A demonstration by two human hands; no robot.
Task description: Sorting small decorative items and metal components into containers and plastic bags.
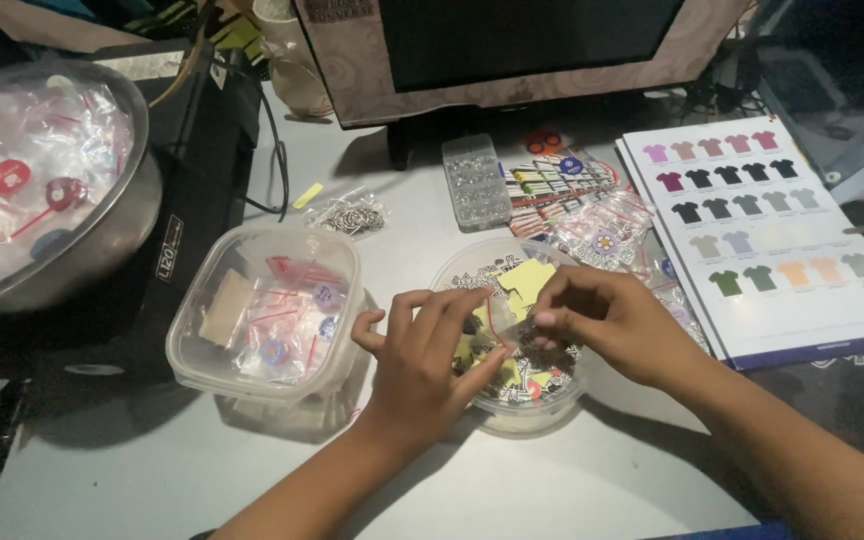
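Both of my hands meet over a round clear plastic tub (472, 268) full of small stickers and yellow paper pieces. My left hand (420, 352) and my right hand (607, 318) pinch a small clear zip bag (520, 335) between their fingertips, just above the tub's contents. What is inside the little bag is too small to tell. A yellow paper piece (525, 280) lies in the tub right behind my fingers.
A square clear container (342, 262) with small red-striped zip bags stands to the left. A metal bowl (137, 215) of bagged items sits far left on a black machine. A shirt colour chart (762, 235), a clear bead box (476, 182), loose bags and a monitor lie behind.
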